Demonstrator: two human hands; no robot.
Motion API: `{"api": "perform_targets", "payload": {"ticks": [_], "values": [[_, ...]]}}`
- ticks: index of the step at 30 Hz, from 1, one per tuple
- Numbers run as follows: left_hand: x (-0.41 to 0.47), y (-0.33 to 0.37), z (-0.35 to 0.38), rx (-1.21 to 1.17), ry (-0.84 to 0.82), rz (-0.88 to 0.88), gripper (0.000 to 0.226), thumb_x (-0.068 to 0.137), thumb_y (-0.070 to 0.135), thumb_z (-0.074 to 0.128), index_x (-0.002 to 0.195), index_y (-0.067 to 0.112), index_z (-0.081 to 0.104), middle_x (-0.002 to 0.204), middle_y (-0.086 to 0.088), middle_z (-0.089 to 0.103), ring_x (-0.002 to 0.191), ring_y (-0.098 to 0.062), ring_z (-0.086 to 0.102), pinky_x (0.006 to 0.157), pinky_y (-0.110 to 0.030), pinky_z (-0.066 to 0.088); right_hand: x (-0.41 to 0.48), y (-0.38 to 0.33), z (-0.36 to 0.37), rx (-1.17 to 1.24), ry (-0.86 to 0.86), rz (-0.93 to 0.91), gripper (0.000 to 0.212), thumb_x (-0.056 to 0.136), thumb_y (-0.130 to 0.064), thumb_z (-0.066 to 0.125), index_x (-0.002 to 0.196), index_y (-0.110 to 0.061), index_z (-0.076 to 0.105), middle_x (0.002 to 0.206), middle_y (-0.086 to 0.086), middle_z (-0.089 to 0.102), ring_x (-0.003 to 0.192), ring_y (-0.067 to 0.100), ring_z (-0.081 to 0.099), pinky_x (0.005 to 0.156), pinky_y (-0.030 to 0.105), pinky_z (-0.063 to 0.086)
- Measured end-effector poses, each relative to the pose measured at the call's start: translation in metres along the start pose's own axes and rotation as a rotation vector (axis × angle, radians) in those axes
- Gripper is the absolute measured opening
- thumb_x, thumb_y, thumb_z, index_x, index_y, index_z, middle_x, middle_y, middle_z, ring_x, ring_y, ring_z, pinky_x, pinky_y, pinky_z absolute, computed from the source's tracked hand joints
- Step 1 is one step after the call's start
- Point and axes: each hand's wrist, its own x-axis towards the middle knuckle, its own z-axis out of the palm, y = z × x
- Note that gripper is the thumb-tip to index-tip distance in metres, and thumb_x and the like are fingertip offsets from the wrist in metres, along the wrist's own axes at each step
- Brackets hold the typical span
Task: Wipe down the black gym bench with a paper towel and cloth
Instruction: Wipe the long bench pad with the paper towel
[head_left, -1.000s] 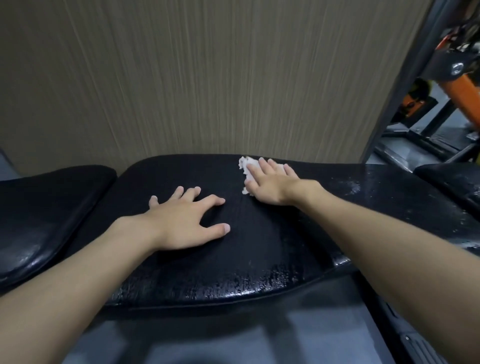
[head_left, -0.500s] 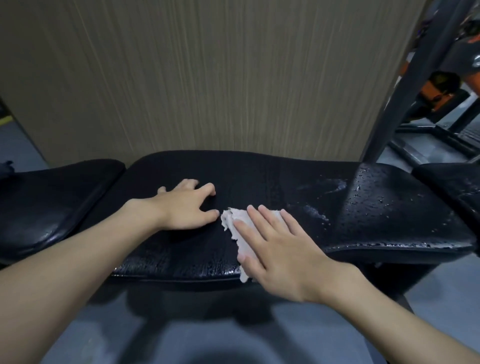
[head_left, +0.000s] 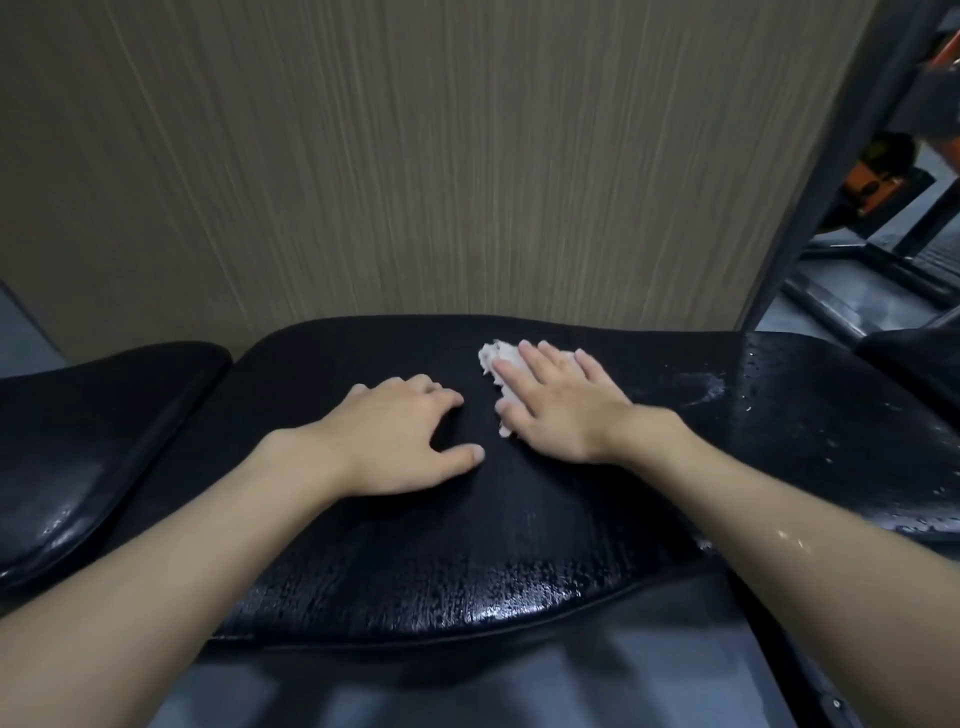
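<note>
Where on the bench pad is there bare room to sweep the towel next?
Free: the wet stretch of the bench pad to the right of the right hand, up to the pad's right end; also the near strip between both forearms and the front edge. Crowded: mid-pad, where the left hand rests flat close beside the right hand pressing the paper towel.

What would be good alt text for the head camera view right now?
A person's right hand presses a crumpled white paper towel flat on a wet black gym bench, near its far edge. The left hand rests bare on the pad beside it; a wood-grain wall stands behind.
</note>
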Motion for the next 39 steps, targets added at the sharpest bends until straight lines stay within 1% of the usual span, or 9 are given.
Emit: {"api": "perform_targets", "payload": {"ticks": [4,9,12,15,21,25,29,36,39], "values": [[-0.003,0.008,0.003,0.06,-0.039,-0.013,0.082,0.086,0.075,0.034,0.152,0.027,0.025,0.158,-0.004,0.025,0.143,-0.025,0.027,0.111,-0.051,0.029,0.045,0.019,-0.007,0.027,-0.021,0.082,0.061,0.099,-0.055,0.016,0.156,-0.04,0.0,0.167,0.0,-0.007,0.152,0.017,-0.011,0.121,0.047,-0.008],[-0.001,0.007,0.001,0.051,-0.065,-0.019,0.082,0.086,0.075,0.034,0.151,0.027,0.026,0.157,-0.003,0.026,0.142,-0.025,0.028,0.11,-0.051,0.03,0.078,0.032,-0.011,0.053,-0.021,0.148,0.062,0.097,-0.054,0.015,0.156,-0.041,0.003,0.167,0.0,0.005,0.153,0.019,-0.002,0.121,0.049,-0.004],[0.0,0.007,0.002,0.063,-0.072,-0.028,0.082,0.086,0.075,0.033,0.152,0.027,0.024,0.157,-0.003,0.025,0.142,-0.025,0.028,0.11,-0.052,0.029,0.072,0.027,-0.011,0.052,-0.034,0.156,0.062,0.098,-0.052,0.014,0.157,-0.038,0.002,0.167,0.0,0.001,0.153,0.019,-0.007,0.121,0.049,-0.006],[-0.001,0.007,0.004,0.068,-0.066,-0.032,0.083,0.086,0.075,0.032,0.153,0.027,0.022,0.159,-0.004,0.022,0.143,-0.026,0.026,0.111,-0.053,0.028,0.044,0.018,-0.008,0.035,-0.041,0.125,0.061,0.1,-0.051,0.013,0.157,-0.035,0.0,0.167,0.002,-0.007,0.152,0.02,-0.013,0.12,0.05,-0.008],[-0.004,0.009,0.002,0.078,-0.066,-0.03,0.084,0.087,0.075,0.029,0.154,0.025,0.019,0.161,-0.005,0.02,0.144,-0.027,0.025,0.111,-0.053,0.028,-0.048,-0.001,0.002,-0.004,0.003,0.005,0.06,0.1,-0.052,0.012,0.157,-0.034,0.001,0.167,0.002,-0.006,0.152,0.02,-0.009,0.121,0.049,-0.003],[-0.006,0.011,0.003,0.111,-0.066,-0.027,0.083,0.089,0.073,0.026,0.154,0.023,0.018,0.161,-0.008,0.019,0.145,-0.028,0.023,0.111,-0.053,0.028,-0.107,-0.011,0.01,-0.041,0.034,-0.047,0.077,0.084,-0.058,-0.008,0.157,-0.034,-0.004,0.167,0.001,-0.004,0.153,0.02,-0.007,0.122,0.045,-0.003],[-0.008,0.015,0.004,0.145,-0.079,-0.008,0.076,0.095,0.066,0.024,0.154,0.019,0.018,0.162,-0.011,0.013,0.148,-0.029,0.015,0.112,-0.055,0.026,-0.146,-0.01,0.013,-0.038,0.038,-0.09,0.078,0.084,-0.06,-0.01,0.157,-0.035,-0.005,0.167,-0.001,-0.007,0.152,0.017,-0.012,0.122,0.042,-0.007],[0.007,0.038,0.0,-0.057,0.036,0.103,0.057,0.096,0.052,0.04,0.146,0.025,0.036,0.154,0.0,0.032,0.142,-0.02,0.03,0.11,-0.05,0.03,-0.124,0.0,0.01,-0.041,0.044,-0.06,0.075,0.084,-0.059,-0.014,0.156,-0.039,-0.005,0.167,-0.004,-0.009,0.152,0.015,-0.013,0.122,0.04,-0.008],[0.012,0.044,0.004,-0.005,0.026,0.081,0.054,0.095,0.054,0.039,0.138,0.021,0.039,0.143,-0.003,0.043,0.134,-0.022,0.038,0.104,-0.052,0.034,-0.082,0.018,0.003,-0.021,0.019,0.018,0.06,0.099,-0.054,0.006,0.157,-0.038,-0.002,0.167,-0.002,-0.008,0.152,0.015,-0.011,0.122,0.042,-0.007]]}}
